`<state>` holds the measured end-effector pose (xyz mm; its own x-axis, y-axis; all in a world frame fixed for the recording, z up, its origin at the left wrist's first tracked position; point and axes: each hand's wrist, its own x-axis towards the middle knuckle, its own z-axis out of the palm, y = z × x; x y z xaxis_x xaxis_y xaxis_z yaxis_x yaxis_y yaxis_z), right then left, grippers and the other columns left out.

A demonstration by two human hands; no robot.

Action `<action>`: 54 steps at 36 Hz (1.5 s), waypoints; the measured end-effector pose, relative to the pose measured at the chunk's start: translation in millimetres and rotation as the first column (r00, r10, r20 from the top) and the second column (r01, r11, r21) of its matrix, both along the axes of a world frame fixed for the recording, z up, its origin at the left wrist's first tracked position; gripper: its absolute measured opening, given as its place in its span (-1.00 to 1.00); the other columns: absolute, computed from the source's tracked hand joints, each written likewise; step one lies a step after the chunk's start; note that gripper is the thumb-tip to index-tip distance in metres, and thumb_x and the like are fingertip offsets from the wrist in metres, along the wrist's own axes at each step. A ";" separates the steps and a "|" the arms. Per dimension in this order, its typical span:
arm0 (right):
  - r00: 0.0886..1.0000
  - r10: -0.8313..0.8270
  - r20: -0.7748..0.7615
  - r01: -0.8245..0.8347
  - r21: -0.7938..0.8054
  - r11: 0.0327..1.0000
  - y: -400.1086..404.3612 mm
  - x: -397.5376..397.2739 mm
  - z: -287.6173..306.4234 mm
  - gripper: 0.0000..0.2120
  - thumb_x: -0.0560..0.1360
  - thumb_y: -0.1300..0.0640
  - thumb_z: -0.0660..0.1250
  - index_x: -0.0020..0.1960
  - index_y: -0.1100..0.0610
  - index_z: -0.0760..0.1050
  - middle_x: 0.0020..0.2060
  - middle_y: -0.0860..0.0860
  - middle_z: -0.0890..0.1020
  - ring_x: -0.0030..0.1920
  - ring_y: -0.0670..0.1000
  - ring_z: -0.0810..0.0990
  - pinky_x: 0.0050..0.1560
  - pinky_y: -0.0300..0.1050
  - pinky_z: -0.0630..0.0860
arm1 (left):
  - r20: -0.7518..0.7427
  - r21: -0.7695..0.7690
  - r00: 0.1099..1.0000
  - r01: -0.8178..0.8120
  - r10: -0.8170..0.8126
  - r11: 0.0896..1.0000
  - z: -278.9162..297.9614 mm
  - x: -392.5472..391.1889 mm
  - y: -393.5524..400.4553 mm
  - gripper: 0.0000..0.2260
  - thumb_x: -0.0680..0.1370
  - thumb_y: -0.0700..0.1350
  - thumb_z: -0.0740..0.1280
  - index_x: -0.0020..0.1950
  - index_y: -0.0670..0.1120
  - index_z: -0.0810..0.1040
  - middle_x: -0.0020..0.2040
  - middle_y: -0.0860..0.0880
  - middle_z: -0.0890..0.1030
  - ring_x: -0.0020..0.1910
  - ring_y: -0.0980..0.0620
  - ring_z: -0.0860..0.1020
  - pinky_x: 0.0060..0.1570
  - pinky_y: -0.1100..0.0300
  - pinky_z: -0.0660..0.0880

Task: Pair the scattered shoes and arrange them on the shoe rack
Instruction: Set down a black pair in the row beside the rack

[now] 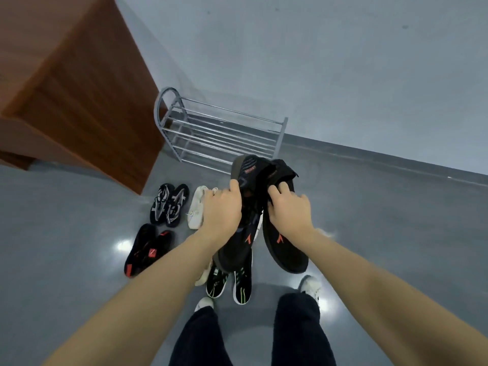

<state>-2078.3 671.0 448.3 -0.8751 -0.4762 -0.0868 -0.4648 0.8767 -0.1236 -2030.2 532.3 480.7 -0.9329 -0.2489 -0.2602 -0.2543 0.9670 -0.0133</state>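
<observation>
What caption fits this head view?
Both hands, left hand and right hand, hold black shoes before the shoe rack.

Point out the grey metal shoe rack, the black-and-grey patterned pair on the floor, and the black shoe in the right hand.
grey metal shoe rack [224,133]: head view, on its top rails.
black-and-grey patterned pair [169,204]: head view, between both uppers.
black shoe with orange logo [284,247]: head view, on its side panel.

Both bare forearms reaching toward 12 o'clock, left hand [221,210] fingers curled in a grip, right hand [289,211] at its 3 o'clock, fingers likewise curled, legs below at 6 o'clock
</observation>
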 end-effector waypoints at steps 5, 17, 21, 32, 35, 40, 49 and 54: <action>0.996 0.079 0.050 -0.080 0.015 0.997 60.2 -43.3 -8.8 -0.74 0.54 0.15 0.19 0.23 0.11 0.39 0.06 0.10 0.47 -0.12 0.15 0.55 -0.22 -0.08 0.24 | -0.023 0.015 1.000 -0.015 0.016 1.000 -6.5 -34.6 56.7 -0.73 0.53 -0.31 0.13 0.23 -0.19 0.31 -0.07 -0.10 0.61 -0.03 -0.12 0.55 0.06 0.13 0.37; 0.997 0.022 0.077 -0.024 0.026 0.999 136.2 -111.6 -89.6 -0.83 0.57 0.12 0.18 0.12 0.14 0.42 -0.02 0.13 0.50 -0.18 0.18 0.52 -0.22 -0.07 0.22 | 0.006 0.173 0.992 -0.127 0.128 0.977 -91.3 -104.6 131.5 -0.64 0.53 -0.35 0.13 0.31 -0.16 0.26 -0.14 -0.09 0.61 -0.21 -0.10 0.50 -0.13 0.15 0.25; 0.993 -0.038 0.111 0.032 0.049 0.998 149.5 -113.5 -146.1 -0.81 0.59 0.11 0.14 0.16 0.12 0.40 -0.04 0.12 0.52 -0.18 0.17 0.51 -0.22 -0.08 0.24 | 0.028 0.265 0.985 -0.171 0.170 0.949 -151.6 -110.7 138.8 -0.74 0.59 -0.29 0.11 0.28 -0.14 0.31 0.00 -0.13 0.57 -0.13 -0.17 0.53 -0.18 0.10 0.26; 0.945 -0.242 0.221 0.243 0.021 0.970 165.6 -90.3 -306.4 -0.80 0.56 0.11 0.17 0.16 0.12 0.37 -0.16 0.08 0.51 -0.18 0.19 0.52 -0.18 -0.07 0.24 | 0.041 0.349 0.980 -0.199 0.197 0.916 -322.4 -92.1 154.0 -0.84 0.64 -0.19 0.09 0.15 -0.13 0.41 -0.18 -0.15 0.57 -0.27 -0.11 0.44 -0.30 0.08 0.24; 0.929 -0.269 0.255 0.274 0.018 0.962 166.5 -84.4 -352.0 -0.83 0.54 0.15 0.19 0.11 0.14 0.37 -0.24 0.03 0.42 -0.22 0.16 0.50 -0.20 -0.08 0.24 | 0.052 0.346 0.978 -0.207 0.201 0.915 -369.4 -87.0 156.1 -0.84 0.63 -0.20 0.10 0.16 -0.12 0.42 -0.20 -0.12 0.58 -0.28 -0.10 0.45 -0.30 0.10 0.27; 0.912 -0.289 0.291 0.303 -0.003 0.953 170.1 -82.2 -418.1 -0.82 0.51 0.19 0.19 0.10 0.18 0.36 -0.13 0.09 0.52 -0.16 0.17 0.52 -0.21 -0.07 0.29 | 0.082 0.388 0.978 -0.210 0.193 0.897 -444.7 -88.2 160.5 -0.76 0.63 -0.20 0.10 0.27 -0.08 0.42 -0.13 -0.15 0.62 -0.18 -0.14 0.55 -0.26 0.05 0.40; 0.916 -0.277 0.290 0.288 0.007 0.958 181.7 -109.4 -555.6 -0.77 0.52 0.21 0.18 0.17 0.16 0.36 -0.11 0.13 0.52 -0.20 0.21 0.53 -0.29 -0.05 0.32 | 0.085 0.486 0.966 -0.254 0.244 0.836 -587.6 -114.9 169.6 -0.79 0.63 -0.18 0.08 0.16 -0.09 0.46 -0.08 -0.14 0.62 -0.08 -0.21 0.56 -0.07 -0.04 0.48; 0.929 -0.277 0.246 0.292 -0.025 0.956 176.9 -135.8 -614.8 -0.75 0.52 0.22 0.18 0.20 0.17 0.33 -0.07 0.14 0.49 -0.20 0.23 0.52 -0.26 -0.06 0.27 | 0.041 0.495 0.951 -0.285 0.305 0.821 -649.4 -140.1 163.7 -0.79 0.63 -0.13 0.08 0.15 -0.08 0.47 -0.04 -0.17 0.61 -0.01 -0.23 0.54 -0.04 -0.07 0.48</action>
